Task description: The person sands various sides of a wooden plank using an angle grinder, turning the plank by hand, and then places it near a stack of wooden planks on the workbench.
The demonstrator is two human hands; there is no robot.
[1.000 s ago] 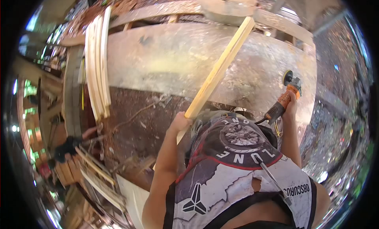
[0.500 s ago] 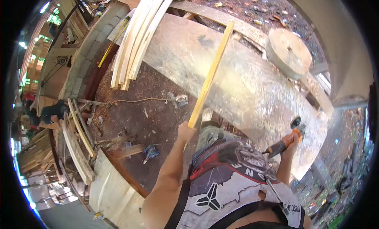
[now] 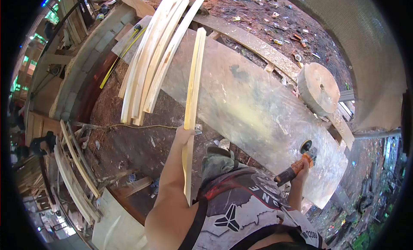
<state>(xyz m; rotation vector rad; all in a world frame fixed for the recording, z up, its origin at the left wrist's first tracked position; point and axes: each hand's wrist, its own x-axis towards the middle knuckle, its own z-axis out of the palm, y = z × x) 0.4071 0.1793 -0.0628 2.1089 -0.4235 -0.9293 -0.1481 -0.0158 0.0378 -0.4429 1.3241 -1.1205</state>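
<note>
My left hand (image 3: 185, 135) is closed around a long wooden strip (image 3: 195, 73), whose far end reaches over the worn tabletop (image 3: 241, 108) and whose near end runs back along my arm. My right hand (image 3: 303, 169) grips an orange and black angle grinder (image 3: 296, 167) by its body. The grinder's round disc (image 3: 306, 145) faces up over the right part of the tabletop. Whether it spins I cannot tell. Left of the held strip, several pale wooden strips (image 3: 157, 56) lie side by side across the table's left end.
A thick round wooden disc (image 3: 319, 88) sits at the table's far right edge. A yellow tape measure (image 3: 122, 56) lies left of the strips. More lumber (image 3: 73, 181) leans at left, near a pale board (image 3: 118, 226). A cord (image 3: 142, 126) crosses the ground.
The held strip has swung left, closer to the other strips, and more of its near end shows. My right hand and the grinder have shifted slightly left and down in view.
</note>
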